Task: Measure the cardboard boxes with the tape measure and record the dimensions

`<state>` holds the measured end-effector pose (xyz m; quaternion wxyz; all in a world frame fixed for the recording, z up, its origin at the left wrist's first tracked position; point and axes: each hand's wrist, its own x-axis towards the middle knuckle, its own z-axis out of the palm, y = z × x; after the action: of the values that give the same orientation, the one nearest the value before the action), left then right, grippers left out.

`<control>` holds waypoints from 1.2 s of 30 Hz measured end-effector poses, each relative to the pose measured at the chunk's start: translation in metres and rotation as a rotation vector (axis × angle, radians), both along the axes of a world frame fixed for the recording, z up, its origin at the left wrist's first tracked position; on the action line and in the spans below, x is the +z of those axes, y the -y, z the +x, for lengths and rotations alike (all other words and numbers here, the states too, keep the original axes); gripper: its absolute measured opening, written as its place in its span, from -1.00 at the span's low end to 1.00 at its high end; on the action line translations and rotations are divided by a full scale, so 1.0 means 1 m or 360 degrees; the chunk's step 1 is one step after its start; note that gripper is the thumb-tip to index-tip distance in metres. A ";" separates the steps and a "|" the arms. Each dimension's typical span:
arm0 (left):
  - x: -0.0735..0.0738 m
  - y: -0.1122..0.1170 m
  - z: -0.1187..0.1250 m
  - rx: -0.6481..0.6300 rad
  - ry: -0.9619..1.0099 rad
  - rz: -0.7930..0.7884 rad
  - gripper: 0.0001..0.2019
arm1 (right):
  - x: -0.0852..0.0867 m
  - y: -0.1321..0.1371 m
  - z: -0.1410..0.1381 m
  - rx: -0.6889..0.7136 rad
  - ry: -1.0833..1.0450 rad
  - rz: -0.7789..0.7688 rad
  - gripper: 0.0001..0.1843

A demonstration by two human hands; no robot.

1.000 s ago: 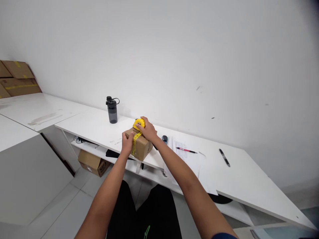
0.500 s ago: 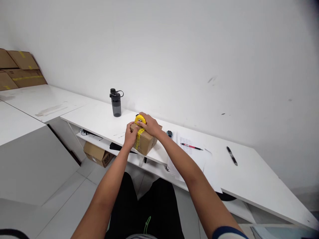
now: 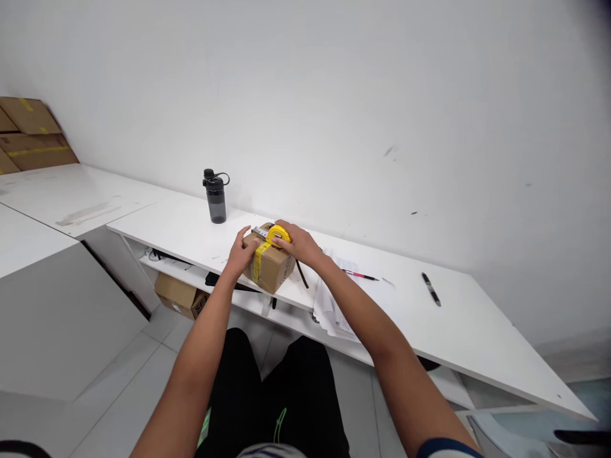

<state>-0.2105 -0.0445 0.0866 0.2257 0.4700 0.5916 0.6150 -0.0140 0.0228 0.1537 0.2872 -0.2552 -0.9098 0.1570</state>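
Two bare hands work over one box (image 3: 272,270) at the near edge of a white bench (image 3: 477,331), left of its middle. The left hand (image 3: 240,254) lies against the box's left side, thumb on top; whether its grip is clamped cannot be told. The right hand (image 3: 300,243) has its grip clamped on one yellow tape measure (image 3: 278,235), above the box's far right part. One dark bottle (image 3: 216,207) stands upright on the far side, near the wall (image 3: 334,95). Two pens lie to the right: a red pen (image 3: 361,275) by loose papers (image 3: 331,312), and a black pen (image 3: 431,289) farther right. At least three stacked boxes (image 3: 41,156) sit at the far left; one lower box (image 3: 179,296) is under the shelf (image 3: 188,275). Compared with half a second ago, the tape measure has shifted right over the box, a pale strip now shows on the box top, and the left index finger has lifted. The bench top is smudged at left, the wall plain white with dark scuffs, the floor (image 3: 124,381) pale tile.
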 end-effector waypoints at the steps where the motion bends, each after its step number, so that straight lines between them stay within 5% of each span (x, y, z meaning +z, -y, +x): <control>1: 0.003 0.001 -0.004 -0.0066 -0.0074 -0.0032 -0.31 | 0.000 0.000 -0.001 -0.0001 0.0003 0.0001 -0.54; 4: 0.014 0.004 -0.013 -0.0175 -0.0401 -0.0109 -0.34 | 0.000 -0.001 -0.003 -0.0007 -0.0004 0.0002 -0.53; 12: 0.026 0.006 -0.012 0.0017 -0.0912 -0.0235 -0.52 | 0.006 0.002 -0.002 -0.0073 0.0103 0.0018 -0.51; 17: 0.028 0.008 -0.010 0.0048 -0.0919 -0.0259 -0.53 | 0.010 0.009 0.011 -0.0164 0.0194 0.0038 -0.48; 26: 0.027 0.007 -0.010 0.0027 -0.0818 -0.0231 -0.52 | -0.001 0.026 0.084 -0.0191 0.0052 -0.0090 -0.61; 36: 0.022 0.006 -0.014 0.0004 -0.0723 -0.0185 -0.51 | 0.002 0.020 0.059 -0.0205 -0.0048 -0.0136 -0.46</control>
<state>-0.2241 -0.0502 0.1086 0.1126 0.5817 0.6623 0.4587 0.0446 0.0025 0.1558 0.2992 -0.3229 -0.8795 0.1807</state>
